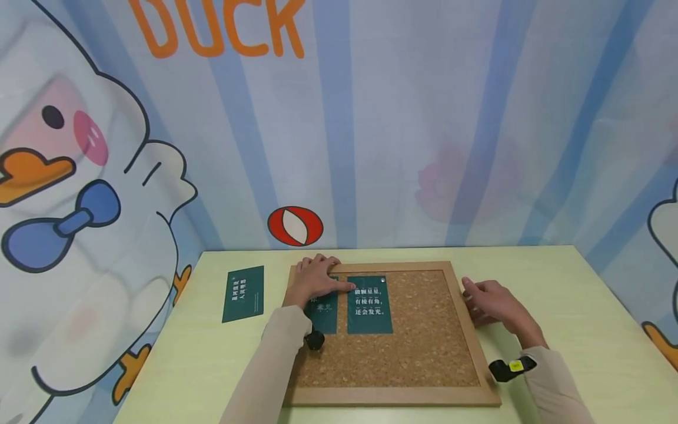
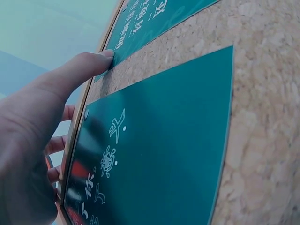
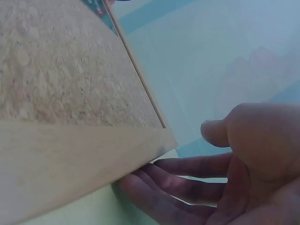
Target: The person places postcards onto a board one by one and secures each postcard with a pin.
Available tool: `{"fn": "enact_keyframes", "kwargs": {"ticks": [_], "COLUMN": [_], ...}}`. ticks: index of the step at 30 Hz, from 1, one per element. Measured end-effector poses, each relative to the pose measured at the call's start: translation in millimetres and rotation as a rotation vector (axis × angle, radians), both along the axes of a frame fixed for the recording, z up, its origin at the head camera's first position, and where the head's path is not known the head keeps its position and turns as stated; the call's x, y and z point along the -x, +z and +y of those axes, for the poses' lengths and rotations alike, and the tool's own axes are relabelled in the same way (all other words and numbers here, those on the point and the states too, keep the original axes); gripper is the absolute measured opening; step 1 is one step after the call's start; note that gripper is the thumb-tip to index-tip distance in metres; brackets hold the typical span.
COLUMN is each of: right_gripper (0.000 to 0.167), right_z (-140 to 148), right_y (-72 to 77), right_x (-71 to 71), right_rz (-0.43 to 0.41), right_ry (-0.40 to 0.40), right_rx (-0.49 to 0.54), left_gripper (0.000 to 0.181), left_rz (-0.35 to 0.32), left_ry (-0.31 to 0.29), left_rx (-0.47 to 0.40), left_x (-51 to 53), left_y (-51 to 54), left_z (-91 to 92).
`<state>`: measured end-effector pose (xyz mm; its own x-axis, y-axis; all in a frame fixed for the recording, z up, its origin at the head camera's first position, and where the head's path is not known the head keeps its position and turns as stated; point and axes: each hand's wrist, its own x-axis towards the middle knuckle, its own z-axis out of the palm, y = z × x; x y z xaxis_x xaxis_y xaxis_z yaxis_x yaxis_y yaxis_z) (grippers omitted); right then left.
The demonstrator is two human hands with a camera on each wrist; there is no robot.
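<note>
A wood-framed corkboard (image 1: 424, 359) lies on the table, with two dark green cards bearing white writing on its upper left part. My left hand (image 1: 316, 280) grips the board's far edge: the fingers go over the wooden frame, and the thumb rests at the corner of the right card (image 1: 369, 312). Its wrist partly covers the left card (image 2: 159, 140). A small round pin (image 1: 383, 280) shows at the right card's top. Beside the board's right edge, my right hand (image 1: 492, 303) touches the frame's underside with its fingertips, while the thumb (image 3: 215, 133) stays off the wood.
A third green card (image 1: 243, 294) lies on the pale yellow table (image 1: 190, 353) left of the board. Behind the table hangs a blue-and-white striped backdrop (image 1: 381, 147) with a cartoon duck. A black wrist camera (image 1: 511, 368) sits on the right sleeve.
</note>
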<state>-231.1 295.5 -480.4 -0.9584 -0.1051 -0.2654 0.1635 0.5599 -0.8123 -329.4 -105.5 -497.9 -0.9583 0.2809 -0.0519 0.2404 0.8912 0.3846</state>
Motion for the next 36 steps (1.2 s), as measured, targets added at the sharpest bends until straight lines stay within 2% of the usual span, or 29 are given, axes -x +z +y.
{"fn": "enact_keyframes", "kwargs": {"ticks": [4, 10, 17, 20, 24, 26, 29, 32, 36], "right_gripper": [0.062, 0.045, 0.036, 0.034, 0.032, 0.031, 0.030, 0.029, 0.030], "right_z": [1, -1, -3, -3, -2, -2, -2, -3, -4], "right_y": [-4.6, -10.5, -11.9, -11.9, -12.2, -12.6, -12.8, -12.8, -12.4], "right_x": [-1.2, -0.3, 1.1, 1.3, 1.3, 1.4, 1.6, 2.0, 2.0], "right_rz": [-0.003, 0.005, 0.002, 0.008, 0.018, 0.020, 0.024, 0.019, 0.014], "right_ry": [-0.002, -0.040, -0.072, -0.080, -0.078, -0.081, -0.078, -0.082, -0.086], "right_rx": [0.038, 0.007, -0.021, -0.030, -0.034, -0.035, -0.046, -0.056, -0.065], "left_gripper": [0.080, 0.080, 0.079, 0.081, 0.080, 0.079, 0.076, 0.073, 0.073], "left_rz": [-0.007, -0.008, -0.004, -0.018, -0.026, -0.014, 0.022, 0.067, 0.132], "left_ry": [0.001, -0.011, -0.027, -0.039, -0.036, -0.009, 0.070, 0.167, 0.306], "left_rx": [0.002, 0.014, 0.017, -0.021, -0.149, -0.205, -0.250, -0.243, -0.160], "left_x": [-1.8, -2.1, -1.0, 0.2, 3.1, 3.6, 2.5, 0.3, -1.2], "left_y": [3.1, 4.1, 6.2, 7.6, 6.8, 6.6, 6.5, 5.6, 0.6], "left_z": [-0.1, -0.9, -1.5, -3.1, -11.4, -18.4, -32.7, -50.3, -76.9]}}
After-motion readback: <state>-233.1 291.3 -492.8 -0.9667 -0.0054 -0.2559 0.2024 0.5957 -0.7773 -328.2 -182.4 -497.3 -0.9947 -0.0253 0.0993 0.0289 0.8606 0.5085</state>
